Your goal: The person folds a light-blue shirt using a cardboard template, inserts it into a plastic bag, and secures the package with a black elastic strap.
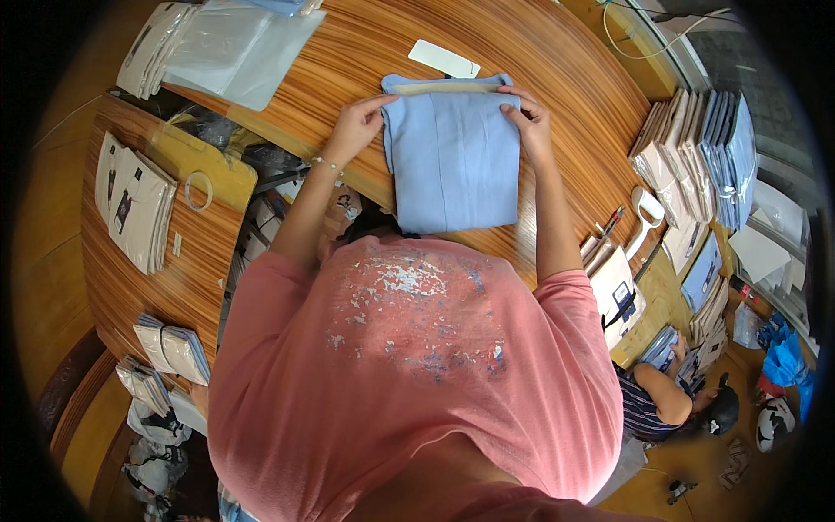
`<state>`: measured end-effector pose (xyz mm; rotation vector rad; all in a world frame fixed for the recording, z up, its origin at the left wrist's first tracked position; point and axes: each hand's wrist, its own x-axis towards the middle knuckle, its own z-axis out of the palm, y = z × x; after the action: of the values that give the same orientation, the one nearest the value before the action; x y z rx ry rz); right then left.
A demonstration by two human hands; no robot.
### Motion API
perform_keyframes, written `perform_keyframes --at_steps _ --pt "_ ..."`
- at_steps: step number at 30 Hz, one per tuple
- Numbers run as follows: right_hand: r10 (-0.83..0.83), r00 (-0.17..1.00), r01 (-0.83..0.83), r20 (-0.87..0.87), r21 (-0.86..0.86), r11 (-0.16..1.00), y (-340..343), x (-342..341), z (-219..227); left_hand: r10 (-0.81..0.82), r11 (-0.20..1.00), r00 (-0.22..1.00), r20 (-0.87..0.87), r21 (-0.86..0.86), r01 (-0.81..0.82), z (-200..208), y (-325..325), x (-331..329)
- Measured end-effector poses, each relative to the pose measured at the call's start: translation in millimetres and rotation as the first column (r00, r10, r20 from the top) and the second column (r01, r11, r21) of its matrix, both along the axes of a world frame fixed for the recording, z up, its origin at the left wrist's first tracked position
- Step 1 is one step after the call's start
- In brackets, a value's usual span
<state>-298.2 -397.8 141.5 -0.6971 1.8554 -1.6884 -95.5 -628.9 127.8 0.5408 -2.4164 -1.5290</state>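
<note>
A light blue folded garment point(452, 165) lies flat on the wood-grain table in front of me, a beige strip showing along its far edge. My left hand point(358, 130) pinches its far left corner between thumb and fingers. At the far right corner, my right hand point(532, 129) grips the edge, thumb on top of the cloth and fingers behind it. Just beyond the garment lies a white tag point(444, 59) with a dark string.
Clear plastic bags point(235, 52) lie at the far left. Packed beige garments point(135, 204) and a tape roll point(198, 191) are on the left table. At right stand bagged beige stacks point(674, 148), blue stacks point(727, 152) and a white-handled tool point(645, 217). Another person point(665, 400) works at lower right.
</note>
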Motion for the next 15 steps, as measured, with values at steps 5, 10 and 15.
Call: perform_keyframes --at_steps 5,10,15 --pt "-0.056 0.983 0.055 0.177 0.010 0.998 -5 -4 2 -0.064 0.937 0.975 -0.213 -0.348 -0.015 -10 2 -10" --pt "-0.112 0.904 0.111 0.413 0.028 0.993 2 -22 -27 0.132 0.991 0.969 0.210 -0.059 -0.123 1 2 -19" --pt "-0.084 0.951 0.070 0.298 0.058 0.996 1 -27 -31 -0.039 0.907 0.976 -0.215 -0.418 -0.056 -8 3 -20"
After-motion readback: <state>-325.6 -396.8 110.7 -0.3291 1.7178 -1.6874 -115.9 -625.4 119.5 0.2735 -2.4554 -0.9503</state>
